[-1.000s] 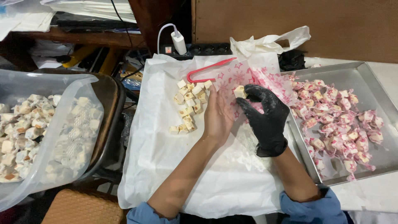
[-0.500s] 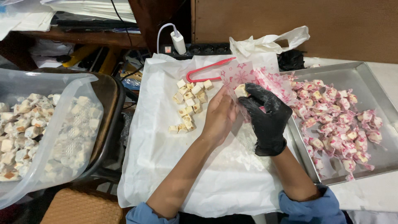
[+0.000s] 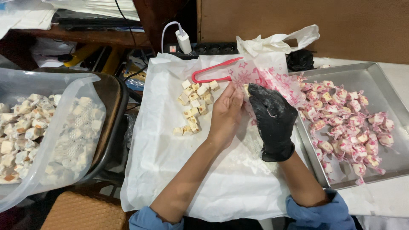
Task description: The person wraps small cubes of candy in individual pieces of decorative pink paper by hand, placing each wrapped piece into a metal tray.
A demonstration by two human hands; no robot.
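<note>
My bare left hand [image 3: 226,114] and my right hand [image 3: 272,117], in a black glove, meet over a white paper sheet [image 3: 179,170]. Between their fingertips they pinch a pale candy cube folded into a clear wrapper printed with pink stars [image 3: 266,76]. A loose pile of unwrapped pale candy cubes [image 3: 195,104] lies on the sheet just left of my left hand. Red plastic tongs [image 3: 213,72] rest behind the pile. A metal tray [image 3: 385,87] to the right holds many wrapped pink-and-white candies [image 3: 349,123].
A clear plastic bag of pale candy pieces [image 3: 42,132] sits in a dark basin at left. A white charger [image 3: 184,41] plugs into a power strip at the back. A crumpled white plastic bag [image 3: 277,42] and a woven stool top [image 3: 85,211] are nearby.
Both hands have stayed together over the sheet; the fingers have shifted slightly around the wrapper and candy. The pile, tongs and tray have not moved.
</note>
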